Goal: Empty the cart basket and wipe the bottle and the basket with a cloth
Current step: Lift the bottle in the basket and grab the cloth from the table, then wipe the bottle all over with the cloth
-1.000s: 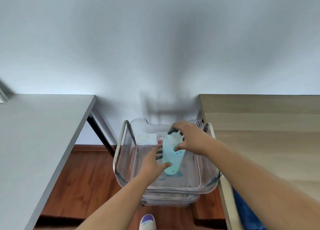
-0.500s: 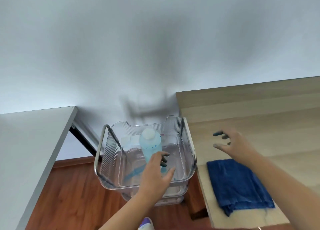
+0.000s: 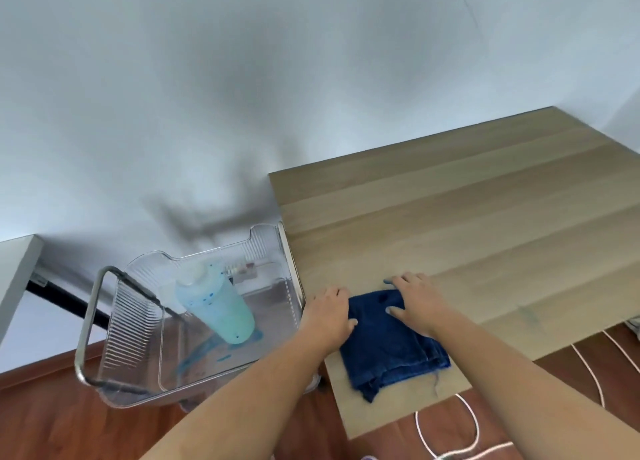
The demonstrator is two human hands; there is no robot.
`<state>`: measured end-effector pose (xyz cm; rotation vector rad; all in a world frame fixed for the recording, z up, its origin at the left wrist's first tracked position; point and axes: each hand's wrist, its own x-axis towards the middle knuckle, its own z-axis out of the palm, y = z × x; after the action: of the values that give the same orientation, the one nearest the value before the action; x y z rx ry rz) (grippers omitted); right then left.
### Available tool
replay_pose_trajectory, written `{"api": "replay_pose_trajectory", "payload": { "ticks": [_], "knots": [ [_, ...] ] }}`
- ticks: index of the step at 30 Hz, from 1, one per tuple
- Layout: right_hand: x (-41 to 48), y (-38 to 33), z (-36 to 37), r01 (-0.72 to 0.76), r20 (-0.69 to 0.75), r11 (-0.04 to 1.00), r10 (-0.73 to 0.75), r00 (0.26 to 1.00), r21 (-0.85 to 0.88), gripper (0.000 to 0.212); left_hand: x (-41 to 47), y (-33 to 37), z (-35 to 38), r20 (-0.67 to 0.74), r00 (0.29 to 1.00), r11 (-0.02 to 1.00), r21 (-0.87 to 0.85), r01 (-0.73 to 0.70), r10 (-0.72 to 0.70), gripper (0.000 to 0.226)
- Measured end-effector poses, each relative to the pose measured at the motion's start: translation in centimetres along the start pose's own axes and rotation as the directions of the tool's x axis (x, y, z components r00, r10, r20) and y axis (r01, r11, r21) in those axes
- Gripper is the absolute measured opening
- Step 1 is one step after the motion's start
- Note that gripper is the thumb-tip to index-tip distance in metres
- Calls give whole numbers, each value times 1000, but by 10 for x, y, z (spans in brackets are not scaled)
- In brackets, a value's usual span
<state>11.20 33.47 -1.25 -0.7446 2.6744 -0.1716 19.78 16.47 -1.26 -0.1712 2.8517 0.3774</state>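
Note:
A pale blue-green bottle (image 3: 216,307) with blue specks stands upright in the clear plastic cart basket (image 3: 117,324), over blue smears on the basket floor. A folded dark blue cloth (image 3: 384,342) lies on the wooden table (image 3: 450,217) next to the basket. My left hand (image 3: 329,312) rests on the cloth's left edge, fingers curled over it. My right hand (image 3: 414,298) lies flat on the cloth's far end, fingers spread. Neither hand touches the bottle.
A small white item with red marks (image 3: 242,269) lies at the basket's far wall. A grey table (image 3: 14,269) stands at the left. White cords (image 3: 464,421) run over the wooden floor below the table's near edge.
My left hand let go of the bottle and crossed to the cloth. My right hand came down onto the cloth. The view swung right; the bottle stays upright in the basket.

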Motion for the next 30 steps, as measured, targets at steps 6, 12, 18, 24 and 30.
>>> {"api": "replay_pose_trajectory", "payload": {
  "ticks": [6, 12, 18, 24, 30],
  "knots": [
    [-11, 2, -1, 62, -46, 993, -67, 997, -97, 47, -3, 7, -6, -104, 994, 985, -166, -36, 19, 25],
    [-34, -18, -30, 248, -50, 913, -245, 968, 325, 25, -39, 21, -27, -254, 966, 854, -491, -170, 46, 12],
    [-48, -42, -65, 317, -109, 770, -311, 944, 554, 24, -71, -13, -36, -208, 975, 722, -686, -92, -73, 26],
    [-43, -80, -76, 305, -92, 608, -356, 930, 733, 4, -95, -41, -55, -333, 911, 718, -693, -62, -242, 19],
    [-31, -138, -64, 307, -157, 511, -316, 936, 803, 10, -136, -79, -70, -363, 863, 661, -749, -46, -351, 25]
  ]
}}
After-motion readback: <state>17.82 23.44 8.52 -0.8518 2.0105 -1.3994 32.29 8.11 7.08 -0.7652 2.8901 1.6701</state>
